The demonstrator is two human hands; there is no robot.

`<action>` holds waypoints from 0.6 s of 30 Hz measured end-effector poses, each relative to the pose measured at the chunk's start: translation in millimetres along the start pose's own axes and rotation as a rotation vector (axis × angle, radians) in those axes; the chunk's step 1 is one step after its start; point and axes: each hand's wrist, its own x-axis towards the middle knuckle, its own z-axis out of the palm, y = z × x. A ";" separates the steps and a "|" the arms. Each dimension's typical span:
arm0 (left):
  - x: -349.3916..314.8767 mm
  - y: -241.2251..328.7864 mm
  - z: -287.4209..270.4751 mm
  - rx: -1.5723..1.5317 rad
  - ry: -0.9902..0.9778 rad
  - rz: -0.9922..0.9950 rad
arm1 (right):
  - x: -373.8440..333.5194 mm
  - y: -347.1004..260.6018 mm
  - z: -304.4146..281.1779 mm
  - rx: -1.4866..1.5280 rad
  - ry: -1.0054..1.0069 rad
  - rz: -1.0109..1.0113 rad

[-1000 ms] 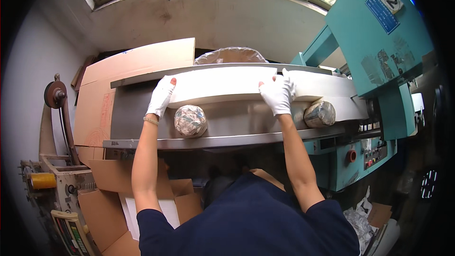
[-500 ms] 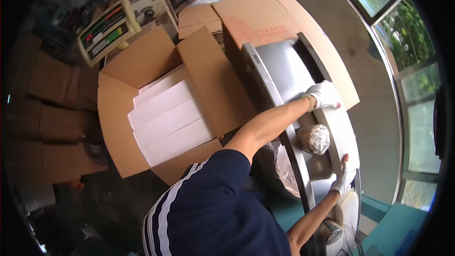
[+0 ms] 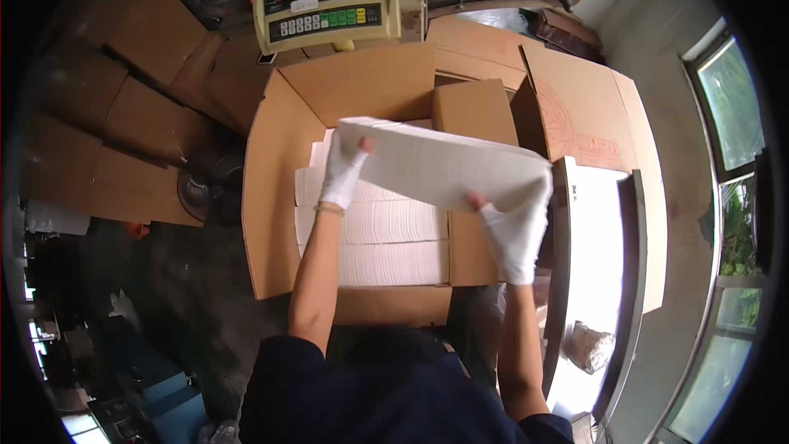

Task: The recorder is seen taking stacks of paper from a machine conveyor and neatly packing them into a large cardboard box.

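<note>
Left hand [image 3: 343, 177] is clamped on one end of a long white paper stack [image 3: 444, 166], and the right hand [image 3: 518, 237] has a firm grip on the other end. Both wear white gloves with bare thumbs poking out on the near side. The stack stretches between the hands, slanting a bit so the right end sits closer to the body. It's over an open cardboard box [image 3: 269, 205], and more white paper rows [image 3: 374, 226] lie in there, just below and right of the left hand. Can't tell if the stack touches them. Beyond the left hand there's a beige scale [image 3: 325, 4]. Right of the right hand is a shiny metal trough [image 3: 596, 255] holding a wrapped lump [image 3: 592, 348].
</note>
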 end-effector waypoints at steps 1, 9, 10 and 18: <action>10.5 -14.9 -44.6 0.110 0.055 -0.022 | 9.7 -0.4 44.6 0.102 -0.071 -0.054; 79.0 -87.2 -144.1 0.960 0.313 -0.283 | 102.1 65.1 249.4 0.108 -0.759 0.142; 79.4 -90.8 -140.5 0.947 0.291 -0.379 | 103.1 68.0 257.0 0.107 -0.720 0.220; 58.1 -94.8 -111.9 1.223 0.276 -0.256 | 48.0 78.4 278.3 -0.337 -0.322 -0.254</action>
